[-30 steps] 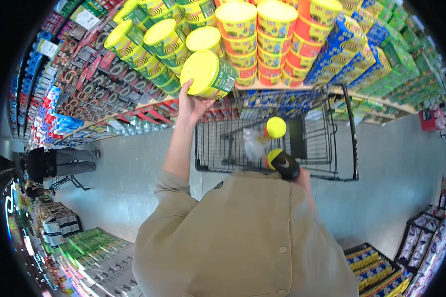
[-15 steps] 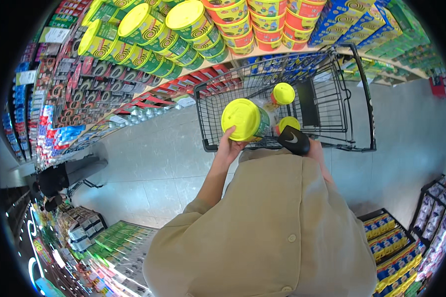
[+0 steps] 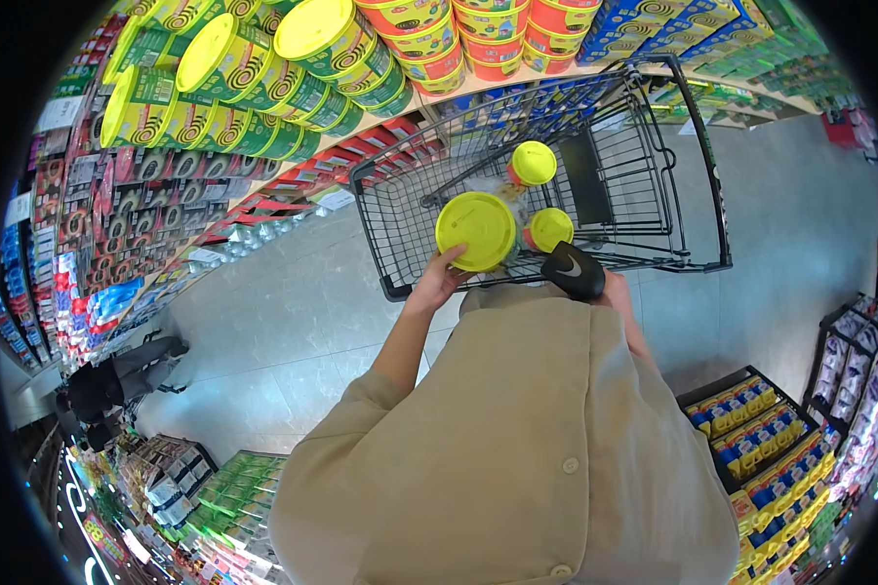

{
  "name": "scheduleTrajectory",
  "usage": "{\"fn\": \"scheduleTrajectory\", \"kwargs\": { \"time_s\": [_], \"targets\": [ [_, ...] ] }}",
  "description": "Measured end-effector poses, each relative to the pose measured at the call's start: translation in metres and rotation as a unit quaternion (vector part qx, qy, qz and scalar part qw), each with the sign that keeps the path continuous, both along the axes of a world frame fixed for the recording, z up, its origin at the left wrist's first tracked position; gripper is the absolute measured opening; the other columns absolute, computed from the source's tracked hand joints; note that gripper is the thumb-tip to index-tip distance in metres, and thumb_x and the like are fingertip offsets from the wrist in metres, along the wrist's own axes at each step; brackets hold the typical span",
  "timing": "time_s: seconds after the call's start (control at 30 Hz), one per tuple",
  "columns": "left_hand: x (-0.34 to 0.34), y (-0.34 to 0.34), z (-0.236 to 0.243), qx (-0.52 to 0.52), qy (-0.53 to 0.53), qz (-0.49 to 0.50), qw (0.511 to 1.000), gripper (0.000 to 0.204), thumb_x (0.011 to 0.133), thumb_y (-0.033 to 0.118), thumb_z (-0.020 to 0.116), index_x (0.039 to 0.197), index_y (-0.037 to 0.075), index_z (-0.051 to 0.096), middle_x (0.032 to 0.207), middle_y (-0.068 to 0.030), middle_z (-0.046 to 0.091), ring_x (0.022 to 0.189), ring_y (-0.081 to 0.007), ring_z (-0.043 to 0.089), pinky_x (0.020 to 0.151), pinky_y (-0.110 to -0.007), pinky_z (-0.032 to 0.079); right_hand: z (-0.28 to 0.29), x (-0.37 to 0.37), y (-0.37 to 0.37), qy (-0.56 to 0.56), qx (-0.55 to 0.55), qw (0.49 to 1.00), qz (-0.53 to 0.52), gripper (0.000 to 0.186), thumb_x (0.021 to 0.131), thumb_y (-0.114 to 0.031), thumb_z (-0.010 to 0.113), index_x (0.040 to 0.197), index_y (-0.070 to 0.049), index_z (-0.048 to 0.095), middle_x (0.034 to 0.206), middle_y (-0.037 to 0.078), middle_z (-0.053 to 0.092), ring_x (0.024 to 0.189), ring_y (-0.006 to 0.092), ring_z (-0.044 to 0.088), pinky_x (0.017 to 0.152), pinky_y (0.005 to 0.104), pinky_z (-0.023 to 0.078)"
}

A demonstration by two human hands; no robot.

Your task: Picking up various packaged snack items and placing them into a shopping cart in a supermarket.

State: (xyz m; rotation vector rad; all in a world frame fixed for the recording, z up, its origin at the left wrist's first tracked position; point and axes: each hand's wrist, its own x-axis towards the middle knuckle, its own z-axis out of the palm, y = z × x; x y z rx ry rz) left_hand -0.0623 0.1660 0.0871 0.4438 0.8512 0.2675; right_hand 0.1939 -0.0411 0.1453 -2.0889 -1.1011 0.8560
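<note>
My left hand (image 3: pixel 437 283) is closed on the side of a large tub with a yellow lid (image 3: pixel 475 231), its thumb lying over the lid's edge. The tub is upright at the near side of a black wire shopping cart (image 3: pixel 400 280); whether it rests on the basket floor is hidden. Beside it in the cart are two smaller tubs with yellow lids, one farther (image 3: pixel 535 163) and one nearer (image 3: pixel 552 229). My right hand (image 3: pixel 615 291) is at the cart's near side, behind a black rounded object (image 3: pixel 573 271) with a pale curved mark. Its fingers are hidden.
Beyond the cart, a shelf holds stacked green tubs with yellow lids (image 3: pixel 317 29), red and yellow tubs (image 3: pixel 493 44) and blue boxes (image 3: pixel 644 24). Display racks (image 3: pixel 751 429) stand at the lower right. Another person (image 3: pixel 107 385) is at the far left.
The large tub has tipped from leaning to upright, lid facing up, with my left hand still on it. The cart and shelves have shifted a little up and left in the picture.
</note>
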Motion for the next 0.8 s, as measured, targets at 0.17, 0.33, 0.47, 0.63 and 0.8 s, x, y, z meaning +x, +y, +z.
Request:
{"fn": "scheduleTrajectory", "kwargs": {
  "time_s": [0.17,0.33,0.47,0.63,0.8],
  "targets": [
    [0.009,0.021,-0.02,-0.028,0.046,-0.014,0.998,0.054,0.085,0.026,0.067,0.129,0.003,0.045,0.122,-0.0112,0.054,0.115,-0.0271,0.052,0.098,-0.045,0.045,0.002,-0.006,-0.007,0.017,-0.007,0.999,-0.027,0.034,0.062,-0.016,0.072,0.092,-0.003,0.063,0.08,0.023,0.063,0.08,0.0445,0.06,0.064,0.0427,0.051],
    [0.012,0.043,-0.075,-0.007,0.097,-0.059,0.994,0.053,0.084,0.025,0.068,0.127,0.004,0.045,0.124,-0.0105,0.053,0.113,-0.0261,0.053,0.095,-0.045,0.045,-0.008,-0.022,-0.021,-0.004,-0.069,0.995,-0.068,0.033,0.064,-0.019,0.072,0.09,-0.003,0.063,0.078,0.024,0.062,0.08,0.045,0.059,0.064,0.0414,0.05],
    [0.014,0.052,-0.129,-0.014,0.177,-0.037,0.983,0.06,0.077,0.028,0.074,0.124,0.003,0.047,0.118,-0.0104,0.056,0.11,-0.0223,0.054,0.094,-0.041,0.045,-0.008,-0.032,-0.018,0.078,-0.055,0.988,-0.124,0.039,0.062,-0.019,0.076,0.094,-0.001,0.064,0.08,0.024,0.064,0.082,0.0437,0.062,0.066,0.0413,0.05],
    [0.013,0.073,-0.199,-0.021,0.215,-0.03,0.976,0.06,0.074,0.028,0.077,0.121,0.003,0.049,0.115,-0.007,0.058,0.106,-0.0198,0.055,0.089,-0.037,0.044,-0.013,-0.053,-0.056,0.08,-0.18,0.968,-0.159,0.044,0.062,-0.017,0.078,0.1,0.0,0.064,0.084,0.023,0.066,0.085,0.0398,0.065,0.07,0.0383,0.05],
    [0.018,0.098,-0.244,0.004,0.197,-0.049,0.979,0.058,0.077,0.026,0.075,0.122,0.002,0.048,0.118,-0.0083,0.057,0.11,-0.0219,0.053,0.095,-0.04,0.04,-0.003,-0.061,-0.043,0.089,-0.182,0.958,-0.202,0.045,0.065,-0.02,0.077,0.105,-0.004,0.066,0.093,0.021,0.068,0.091,0.0341,0.067,0.074,0.0383,0.051]
  ]
}}
